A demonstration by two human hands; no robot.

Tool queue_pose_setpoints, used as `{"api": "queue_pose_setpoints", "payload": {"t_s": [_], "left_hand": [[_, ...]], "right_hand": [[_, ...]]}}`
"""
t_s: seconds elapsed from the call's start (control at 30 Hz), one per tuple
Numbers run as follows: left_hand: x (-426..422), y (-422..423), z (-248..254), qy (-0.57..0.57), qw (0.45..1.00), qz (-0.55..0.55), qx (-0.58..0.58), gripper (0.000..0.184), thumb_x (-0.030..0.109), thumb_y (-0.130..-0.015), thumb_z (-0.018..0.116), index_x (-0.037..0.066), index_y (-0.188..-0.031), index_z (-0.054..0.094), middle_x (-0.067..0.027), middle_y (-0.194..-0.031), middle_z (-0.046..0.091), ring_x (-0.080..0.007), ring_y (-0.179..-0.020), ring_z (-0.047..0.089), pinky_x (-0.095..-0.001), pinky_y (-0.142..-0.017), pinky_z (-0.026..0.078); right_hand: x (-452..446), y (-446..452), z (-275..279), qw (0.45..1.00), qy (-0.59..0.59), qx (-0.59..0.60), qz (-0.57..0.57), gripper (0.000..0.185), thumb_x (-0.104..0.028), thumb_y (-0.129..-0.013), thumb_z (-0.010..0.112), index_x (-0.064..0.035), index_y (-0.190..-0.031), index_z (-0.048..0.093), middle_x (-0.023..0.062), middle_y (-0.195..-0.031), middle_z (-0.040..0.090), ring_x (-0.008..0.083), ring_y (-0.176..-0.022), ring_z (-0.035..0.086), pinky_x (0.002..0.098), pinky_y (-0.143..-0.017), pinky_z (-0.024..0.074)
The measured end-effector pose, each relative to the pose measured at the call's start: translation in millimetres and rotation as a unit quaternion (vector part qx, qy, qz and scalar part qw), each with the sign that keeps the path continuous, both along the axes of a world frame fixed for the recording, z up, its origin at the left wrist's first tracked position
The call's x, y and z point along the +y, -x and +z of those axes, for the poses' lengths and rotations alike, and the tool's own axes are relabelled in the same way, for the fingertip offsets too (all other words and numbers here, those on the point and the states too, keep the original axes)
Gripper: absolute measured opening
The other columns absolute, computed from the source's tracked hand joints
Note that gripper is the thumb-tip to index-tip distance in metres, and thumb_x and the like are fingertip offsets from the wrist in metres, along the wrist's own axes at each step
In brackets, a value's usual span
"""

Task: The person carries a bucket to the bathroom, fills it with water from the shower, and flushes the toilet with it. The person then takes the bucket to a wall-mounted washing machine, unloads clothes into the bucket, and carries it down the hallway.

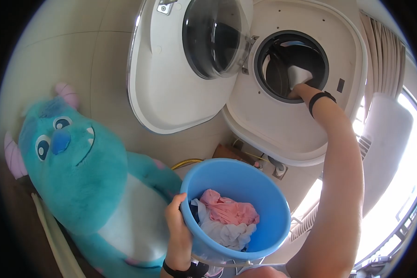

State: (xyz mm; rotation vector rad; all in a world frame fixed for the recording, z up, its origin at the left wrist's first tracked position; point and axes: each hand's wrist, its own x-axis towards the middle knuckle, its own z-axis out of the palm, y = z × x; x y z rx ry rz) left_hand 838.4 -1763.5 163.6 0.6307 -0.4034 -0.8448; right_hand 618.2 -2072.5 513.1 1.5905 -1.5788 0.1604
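Note:
My left hand [177, 224] grips the left rim of a blue bucket [271, 217], thumb over the edge. Inside the bucket lie a crumpled pink garment [229, 209], white fabric [231, 235] and a bit of dark cloth. My right hand [298, 91] reaches through the round opening of a front-loading washing machine [282, 127]. White cloth [300, 75] shows at its fingers, just inside the dark drum [278, 69]; the fingertips are partly hidden.
The washing machine's door [164, 92] stands swung out to the left. A large turquoise plush toy [95, 180] lies left of the bucket. A yellow hose [187, 162] and pipe fittings [279, 170] are behind the bucket. A curtain [385, 51] hangs at the right by a bright window.

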Motion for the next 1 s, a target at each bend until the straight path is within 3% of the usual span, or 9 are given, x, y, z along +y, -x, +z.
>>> {"api": "queue_pose_setpoints", "payload": {"t_s": [0.2, 0.3, 0.4, 0.47, 0.53, 0.57, 0.7, 0.9, 1.0], "left_hand": [[-15.1, 5.4, -20.9, 0.057, 0.996, 0.023, -0.061, 0.020, 0.023, -0.089, 0.054, 0.003, -0.088, 0.059, -0.0007, -0.082, 0.052, -0.0078, -0.077, 0.047, -0.0225, -0.070, 0.039], [-12.6, 11.2, -24.8, 0.058, 0.944, 0.181, -0.268, 0.019, 0.020, -0.090, 0.053, 0.002, -0.093, 0.058, -0.0020, -0.086, 0.053, -0.0089, -0.080, 0.048, -0.0235, -0.074, 0.041], [-3.7, 13.1, -15.9, 0.060, 0.985, 0.058, -0.152, 0.017, 0.016, -0.092, 0.050, 0.003, -0.101, 0.056, -0.0054, -0.096, 0.055, -0.0123, -0.086, 0.051, -0.0267, -0.080, 0.042], [-6.6, 16.9, -23.8, 0.086, 0.975, 0.080, -0.188, 0.020, 0.017, -0.092, 0.051, 0.004, -0.105, 0.055, -0.0074, -0.100, 0.056, -0.0143, -0.089, 0.053, -0.0281, -0.082, 0.043], [-7.8, 16.7, -17.8, 0.119, 0.951, 0.139, -0.250, 0.023, 0.020, -0.091, 0.052, 0.004, -0.107, 0.055, -0.0087, -0.103, 0.057, -0.0156, -0.091, 0.054, -0.0289, -0.084, 0.043], [-8.5, 16.5, -17.4, 0.119, 0.948, 0.139, -0.259, 0.023, 0.019, -0.091, 0.052, 0.004, -0.108, 0.054, -0.0094, -0.104, 0.056, -0.0162, -0.092, 0.054, -0.0294, -0.085, 0.043], [-13.9, 20.4, -16.0, 0.105, 0.959, 0.104, -0.241, 0.025, 0.018, -0.092, 0.050, 0.004, -0.112, 0.051, -0.0120, -0.109, 0.054, -0.0187, -0.097, 0.054, -0.0311, -0.089, 0.042], [-15.9, 30.7, -23.3, 0.090, 0.948, 0.125, -0.278, 0.029, 0.017, -0.093, 0.047, 0.004, -0.119, 0.046, -0.0158, -0.117, 0.051, -0.0224, -0.105, 0.054, -0.0338, -0.094, 0.041], [-9.1, 40.5, -23.1, 0.079, 0.949, 0.122, -0.278, 0.032, 0.016, -0.094, 0.046, 0.004, -0.123, 0.044, -0.0178, -0.121, 0.050, -0.0242, -0.109, 0.053, -0.0351, -0.097, 0.041]], "right_hand": [[-49.0, 2.5, 21.1, 0.912, -0.055, -0.369, 0.172, 0.052, -0.040, -0.083, 0.051, -0.0142, -0.127, 0.045, 0.0076, -0.131, 0.045, 0.0232, -0.122, 0.044, 0.0503, -0.096, 0.0376], [-19.4, 13.3, 40.2, 0.610, -0.018, -0.710, 0.351, 0.057, -0.045, -0.087, 0.046, -0.0146, -0.134, 0.039, 0.0060, -0.138, 0.040, 0.0219, -0.127, 0.038, 0.0537, -0.100, 0.0341], [21.5, 28.6, 48.1, 0.364, 0.024, -0.846, 0.390, 0.062, -0.051, -0.090, 0.041, -0.0150, -0.140, 0.034, 0.0043, -0.146, 0.034, 0.0207, -0.133, 0.033, 0.0572, -0.103, 0.0305], [15.1, 48.9, 44.4, 0.588, -0.010, -0.732, 0.343, 0.057, -0.047, -0.090, 0.041, -0.0157, -0.138, 0.038, 0.0042, -0.142, 0.038, 0.0219, -0.130, 0.036, 0.0549, -0.102, 0.0325], [8.4, 51.5, 35.3, 0.906, -0.036, -0.379, 0.186, 0.053, -0.043, -0.090, 0.041, -0.0164, -0.135, 0.042, 0.0040, -0.139, 0.042, 0.0232, -0.128, 0.040, 0.0527, -0.102, 0.0346], [12.6, 45.3, 23.3, 0.971, -0.039, -0.211, 0.107, 0.051, -0.041, -0.089, 0.041, -0.0167, -0.134, 0.044, 0.0039, -0.137, 0.044, 0.0238, -0.127, 0.042, 0.0515, -0.101, 0.0356], [37.4, 12.7, -32.0, 0.999, -0.014, 0.003, -0.038, 0.044, -0.032, -0.089, 0.041, -0.0181, -0.129, 0.052, 0.0035, -0.131, 0.053, 0.0263, -0.122, 0.049, 0.0470, -0.099, 0.0396], [6.8, -42.8, -41.9, 0.973, -0.159, -0.162, 0.046, 0.038, -0.024, -0.090, 0.045, -0.0160, -0.125, 0.059, 0.0014, -0.128, 0.057, 0.0265, -0.110, 0.058, 0.0514, -0.079, 0.0492], [-32.2, -51.7, -47.1, 0.953, -0.164, -0.231, 0.108, 0.040, -0.026, -0.092, 0.041, -0.0143, -0.126, 0.058, 0.0050, -0.132, 0.054, 0.0299, -0.119, 0.052, 0.0569, -0.089, 0.0438]]}}
